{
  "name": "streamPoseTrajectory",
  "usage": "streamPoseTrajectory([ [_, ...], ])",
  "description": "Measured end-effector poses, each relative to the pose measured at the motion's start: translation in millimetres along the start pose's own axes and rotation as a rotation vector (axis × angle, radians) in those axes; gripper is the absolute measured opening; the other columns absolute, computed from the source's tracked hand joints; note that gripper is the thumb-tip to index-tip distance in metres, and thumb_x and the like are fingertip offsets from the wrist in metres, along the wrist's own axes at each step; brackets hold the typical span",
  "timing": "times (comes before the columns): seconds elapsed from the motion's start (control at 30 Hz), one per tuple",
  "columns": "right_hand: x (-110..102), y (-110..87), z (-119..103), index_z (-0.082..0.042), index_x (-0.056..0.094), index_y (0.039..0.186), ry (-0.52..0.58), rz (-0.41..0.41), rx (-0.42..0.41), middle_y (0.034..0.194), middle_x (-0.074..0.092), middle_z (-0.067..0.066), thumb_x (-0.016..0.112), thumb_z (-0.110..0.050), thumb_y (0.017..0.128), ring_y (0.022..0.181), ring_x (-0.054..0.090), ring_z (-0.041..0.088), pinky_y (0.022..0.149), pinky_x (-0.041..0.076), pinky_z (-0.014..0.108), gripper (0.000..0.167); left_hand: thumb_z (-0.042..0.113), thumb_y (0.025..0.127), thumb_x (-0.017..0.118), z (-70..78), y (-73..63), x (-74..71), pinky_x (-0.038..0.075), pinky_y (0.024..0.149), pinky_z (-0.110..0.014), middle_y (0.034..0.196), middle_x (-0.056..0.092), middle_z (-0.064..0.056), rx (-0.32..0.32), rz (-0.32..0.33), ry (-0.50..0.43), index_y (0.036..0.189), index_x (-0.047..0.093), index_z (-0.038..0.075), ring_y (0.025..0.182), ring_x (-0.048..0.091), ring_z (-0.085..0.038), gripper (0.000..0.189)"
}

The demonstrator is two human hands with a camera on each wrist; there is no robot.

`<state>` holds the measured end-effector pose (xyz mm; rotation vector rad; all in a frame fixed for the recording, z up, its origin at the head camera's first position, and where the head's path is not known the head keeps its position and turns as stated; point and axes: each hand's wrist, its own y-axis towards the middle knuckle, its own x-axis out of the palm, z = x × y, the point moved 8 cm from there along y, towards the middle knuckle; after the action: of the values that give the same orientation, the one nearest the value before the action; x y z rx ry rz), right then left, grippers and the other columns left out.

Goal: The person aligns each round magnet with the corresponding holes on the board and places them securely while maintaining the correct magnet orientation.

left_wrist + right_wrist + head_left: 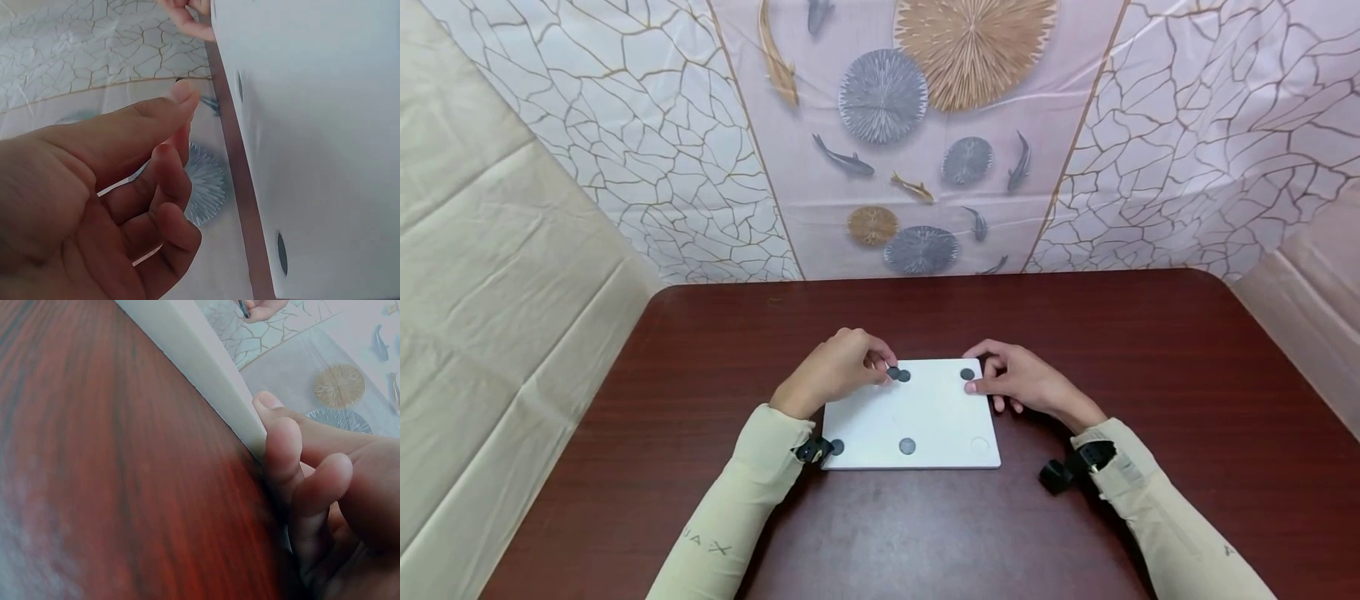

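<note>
A flat white board [936,417] lies on the table, with several small dark grey discs on its face. My left hand [842,371] pinches a dark disc [892,372] between thumb and fingertips, above the board's far left part. Right beside it lies another disc [904,376]. In the left wrist view, the thumb hides most of the pinched piece. My right hand [1018,379] grips the far right corner, thumb on top by a disc [967,374], fingers around the edge. Near the front edge are a middle disc [907,447] and a left disc [837,447].
A faint round outline [980,446] marks the board's near right corner. The dark red-brown table [737,333] runs back to a patterned cloth [917,167]. Black wrist cameras sit on both sleeves, the left one [812,450] close over the board's near left corner.
</note>
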<state>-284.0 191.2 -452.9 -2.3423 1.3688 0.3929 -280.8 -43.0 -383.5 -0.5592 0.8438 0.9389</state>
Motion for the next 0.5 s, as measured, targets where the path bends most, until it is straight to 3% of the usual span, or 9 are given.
streamPoseTrajectory([
  [0.5,-0.5,1.0,0.7,-0.002,0.058,0.136,-0.019,0.004,0.011,0.069,0.059,0.010,0.082,-0.018,0.094,0.048,0.056,0.016,0.042,0.045,0.028,0.050,0.014,0.092,0.084,20.9,-2.6,16.3,0.051,0.071,-0.027,0.083,0.069,0.013,0.068,-0.049,0.086,0.105,0.078,0.017,0.079,0.063,-0.004,0.014],
])
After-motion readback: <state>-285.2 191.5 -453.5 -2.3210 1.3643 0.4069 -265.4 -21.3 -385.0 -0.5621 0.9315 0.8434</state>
